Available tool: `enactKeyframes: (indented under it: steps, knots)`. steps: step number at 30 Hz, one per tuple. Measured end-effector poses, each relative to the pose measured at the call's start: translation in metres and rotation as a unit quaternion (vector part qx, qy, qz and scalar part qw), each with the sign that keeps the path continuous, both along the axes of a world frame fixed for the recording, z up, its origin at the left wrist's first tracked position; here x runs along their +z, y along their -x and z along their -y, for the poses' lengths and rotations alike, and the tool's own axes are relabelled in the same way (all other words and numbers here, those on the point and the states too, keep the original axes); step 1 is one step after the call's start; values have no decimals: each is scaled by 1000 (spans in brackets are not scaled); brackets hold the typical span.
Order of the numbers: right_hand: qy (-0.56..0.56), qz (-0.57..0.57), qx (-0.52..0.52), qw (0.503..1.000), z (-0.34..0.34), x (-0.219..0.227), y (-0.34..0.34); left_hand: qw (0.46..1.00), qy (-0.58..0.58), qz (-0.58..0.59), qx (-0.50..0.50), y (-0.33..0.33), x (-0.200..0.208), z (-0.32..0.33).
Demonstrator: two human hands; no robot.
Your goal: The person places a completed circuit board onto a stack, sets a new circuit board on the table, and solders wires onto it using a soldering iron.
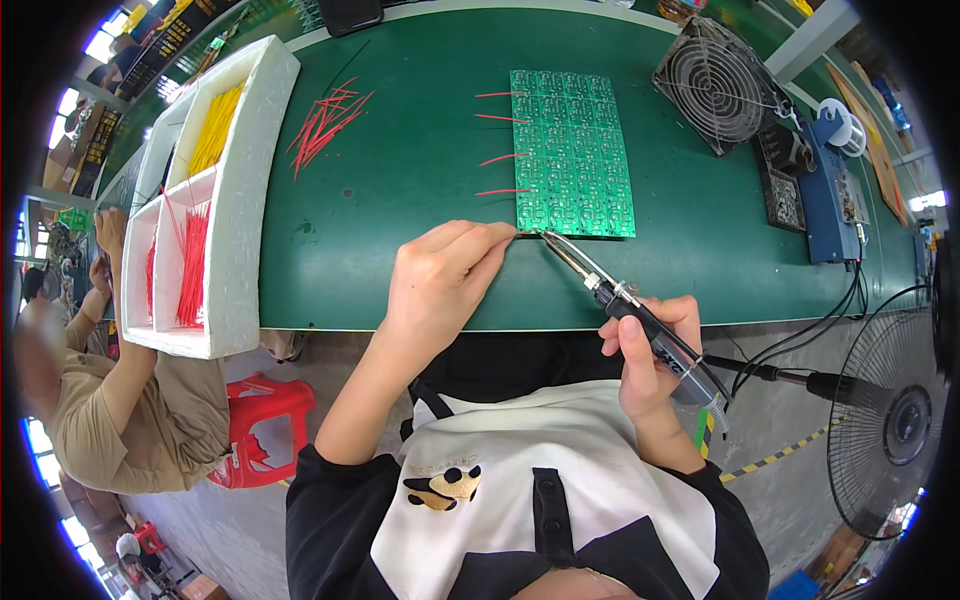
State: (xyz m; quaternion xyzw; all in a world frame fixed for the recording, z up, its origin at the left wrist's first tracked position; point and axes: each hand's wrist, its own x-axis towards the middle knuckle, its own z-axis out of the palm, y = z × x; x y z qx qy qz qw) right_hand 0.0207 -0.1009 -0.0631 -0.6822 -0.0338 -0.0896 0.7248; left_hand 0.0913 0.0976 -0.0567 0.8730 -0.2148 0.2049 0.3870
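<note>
A green circuit board panel point(575, 150) lies on the green bench top, with several red wires point(500, 157) sticking out from its left edge. My left hand point(445, 275) pinches a short red wire point(527, 233) at the panel's near left corner; most of that wire is hidden by the fingers. In my right hand point(652, 350) is a black soldering iron point(655, 335) with a thin metal tube along its shaft. Its tip meets the panel's near edge, close to my left fingertips.
Loose red wires point(328, 125) lie left of the panel. A white foam box point(235, 200) holds yellow and red wires in compartments. At right stand a square metal-grille fan point(710, 85), a blue soldering station point(832, 190) and a round fan point(905, 425). A co-worker point(140, 410) sits at left near a red stool point(265, 430).
</note>
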Motion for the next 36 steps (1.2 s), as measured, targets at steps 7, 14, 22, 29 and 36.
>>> enactKeyframes:
  steps: [7, 14, 22, 29, 36]
  knots:
    - [8, 21, -21, 1000, -3, -1, -2, 1000, -3, 22, -5, -1, -2, 0]
    - [5, 5, 2, 1000, 1, 0, 1, 1000, 1, 17, 0, 0, 0, 0]
    - [20, 24, -51, 998, -6, -2, -3, 1000, 2, 25, 5, -3, -3, 2]
    - [27, 29, -50, 998, -8, 1, -2, 999, -6, 52, 5, 0, -5, 1]
    - [38, 25, -46, 998, -7, 0, -1, 999, -13, 50, 0, 0, -7, 0]
